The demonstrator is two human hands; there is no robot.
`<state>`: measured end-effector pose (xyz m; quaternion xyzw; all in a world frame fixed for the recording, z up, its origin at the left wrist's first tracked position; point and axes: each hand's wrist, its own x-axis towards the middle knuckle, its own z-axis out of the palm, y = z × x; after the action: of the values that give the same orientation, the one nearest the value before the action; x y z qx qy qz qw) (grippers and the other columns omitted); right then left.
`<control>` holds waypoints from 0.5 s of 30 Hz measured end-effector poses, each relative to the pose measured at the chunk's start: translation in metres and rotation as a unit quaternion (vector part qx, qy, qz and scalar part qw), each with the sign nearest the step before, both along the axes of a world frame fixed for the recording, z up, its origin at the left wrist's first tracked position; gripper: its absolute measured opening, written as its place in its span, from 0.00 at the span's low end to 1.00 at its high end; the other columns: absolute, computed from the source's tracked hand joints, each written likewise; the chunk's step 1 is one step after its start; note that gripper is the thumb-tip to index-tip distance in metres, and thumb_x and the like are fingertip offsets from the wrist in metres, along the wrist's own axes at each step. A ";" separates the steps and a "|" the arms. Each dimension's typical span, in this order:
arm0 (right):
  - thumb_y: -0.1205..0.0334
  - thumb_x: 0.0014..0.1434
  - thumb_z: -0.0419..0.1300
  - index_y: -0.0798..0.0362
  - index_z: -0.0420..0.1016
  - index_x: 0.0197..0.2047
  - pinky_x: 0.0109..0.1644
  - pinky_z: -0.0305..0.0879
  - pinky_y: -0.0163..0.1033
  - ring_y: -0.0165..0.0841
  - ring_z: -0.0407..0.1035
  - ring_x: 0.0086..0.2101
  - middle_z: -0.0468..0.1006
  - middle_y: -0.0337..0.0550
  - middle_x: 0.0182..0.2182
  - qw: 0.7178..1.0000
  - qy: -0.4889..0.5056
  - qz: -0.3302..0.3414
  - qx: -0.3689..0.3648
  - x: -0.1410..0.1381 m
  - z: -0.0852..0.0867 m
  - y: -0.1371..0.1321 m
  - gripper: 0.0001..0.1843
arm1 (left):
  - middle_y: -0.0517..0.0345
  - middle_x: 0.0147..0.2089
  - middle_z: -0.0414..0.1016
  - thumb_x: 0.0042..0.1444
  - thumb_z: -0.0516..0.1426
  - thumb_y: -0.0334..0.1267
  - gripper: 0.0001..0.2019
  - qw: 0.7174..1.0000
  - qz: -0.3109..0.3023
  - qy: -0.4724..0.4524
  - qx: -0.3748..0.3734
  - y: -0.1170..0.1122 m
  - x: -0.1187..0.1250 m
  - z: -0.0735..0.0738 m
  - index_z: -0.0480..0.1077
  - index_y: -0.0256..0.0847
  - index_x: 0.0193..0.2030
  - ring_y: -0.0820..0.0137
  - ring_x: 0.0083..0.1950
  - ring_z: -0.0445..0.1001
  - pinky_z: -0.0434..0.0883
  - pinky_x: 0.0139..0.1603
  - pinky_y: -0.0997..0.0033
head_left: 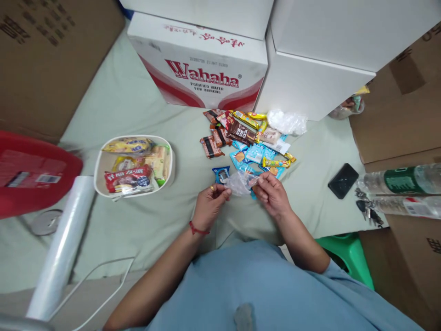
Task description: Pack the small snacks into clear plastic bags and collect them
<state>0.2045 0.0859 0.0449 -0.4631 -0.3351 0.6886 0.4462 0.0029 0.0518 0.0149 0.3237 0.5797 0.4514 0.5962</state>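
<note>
Hands: two, both mine; my left grip [211, 202] pinches the left end of the clear bag [237, 184] between thumb and finger, and my right grip [274, 195] pinches its right end.
Bag's look: one piece held, thin, see-through and crumpled, with pale shiny creases; something reddish-brown shows by my right fingertips, but I cannot tell whether it is inside.
Bag's place: in front of my body, between my hands, at the near edge of the snack pile [246, 134].
Bag's direction: long axis left to right, from one hand to the other; I cannot tell which way its mouth faces.
Pile count: three orange-brown packets [211, 147], one cocoa packet [242, 133], one dark-blue packet [221, 174] just beside the bag; the light-blue packets [255, 153] overlap too much to count.
White tub: one [97, 174], to my left, holding at least three packs [129, 179].
Right side: two bottles [399, 180] lying down, one black phone [343, 180], one bunch of keys [368, 209].
Far side: one Wahaha box [206, 69].
</note>
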 end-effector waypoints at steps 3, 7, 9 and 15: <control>0.47 0.53 0.74 0.49 0.67 0.35 0.21 0.44 0.30 0.20 0.46 0.18 0.73 0.31 0.27 0.999 0.009 -0.038 -0.018 0.005 0.003 0.002 0.23 | 0.63 0.28 0.72 0.47 0.71 0.54 0.20 0.999 -0.001 -0.030 0.013 -0.001 0.000 0.004 0.74 0.40 0.33 0.74 0.30 0.66 0.65 0.36 0.72; 0.48 0.52 0.75 0.49 0.66 0.35 0.21 0.44 0.29 0.21 0.49 0.19 0.64 0.26 0.23 0.997 -0.002 -0.075 -0.016 0.013 0.001 0.003 0.23 | 0.56 0.47 0.78 0.45 0.73 0.50 0.20 0.984 -0.002 -0.175 0.012 -0.003 0.001 0.014 0.71 0.40 0.32 0.71 0.41 0.73 0.71 0.43 0.71; 0.46 0.54 0.74 0.48 0.65 0.36 0.21 0.43 0.29 0.21 0.48 0.19 0.63 0.26 0.23 0.997 -0.018 -0.073 -0.010 0.016 -0.003 0.003 0.24 | 0.55 0.50 0.77 0.45 0.74 0.48 0.20 0.966 -0.012 -0.259 -0.023 -0.005 0.001 0.016 0.70 0.41 0.33 0.69 0.44 0.75 0.74 0.44 0.68; 0.39 0.61 0.67 0.47 0.67 0.39 0.22 0.47 0.33 0.27 0.53 0.20 0.69 0.31 0.22 0.979 -0.178 -0.067 0.070 0.022 -0.016 0.005 0.22 | 0.65 0.31 0.70 0.44 0.76 0.40 0.19 0.954 0.019 -0.298 -0.020 -0.003 -0.002 0.010 0.70 0.40 0.33 0.77 0.32 0.70 0.70 0.34 0.78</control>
<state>0.2261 0.0909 0.0292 -0.5674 -0.4244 0.5387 0.4558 0.0012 0.0492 0.0251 0.1512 0.3907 0.5269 0.7395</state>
